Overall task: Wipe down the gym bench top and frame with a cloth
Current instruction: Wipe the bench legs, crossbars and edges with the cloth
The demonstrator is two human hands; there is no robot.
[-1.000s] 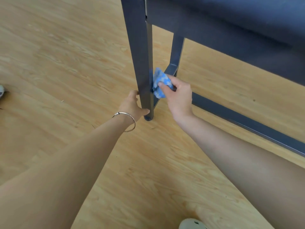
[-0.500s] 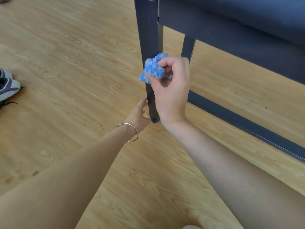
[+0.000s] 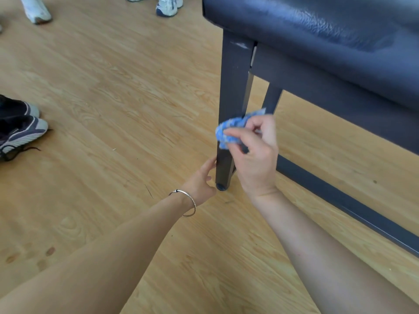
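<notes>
Your right hand [image 3: 256, 159] has come round from behind the bench leg [image 3: 233, 87] to its front, grip pinching the cloth [image 3: 231, 130] against it; left hand [image 3: 200, 180] slack, holding nothing, so leg wiping likely continues.

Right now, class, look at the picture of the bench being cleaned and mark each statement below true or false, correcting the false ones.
1. The right hand holds a blue cloth at the bench leg. True.
2. The left hand also holds the cloth. False: it is low by the leg's foot, fingers loose, holding nothing.
3. A bracelet sits on the left wrist. True.
4. The wooden floor has no footwear on it. False: shoes lie at the left.
</notes>
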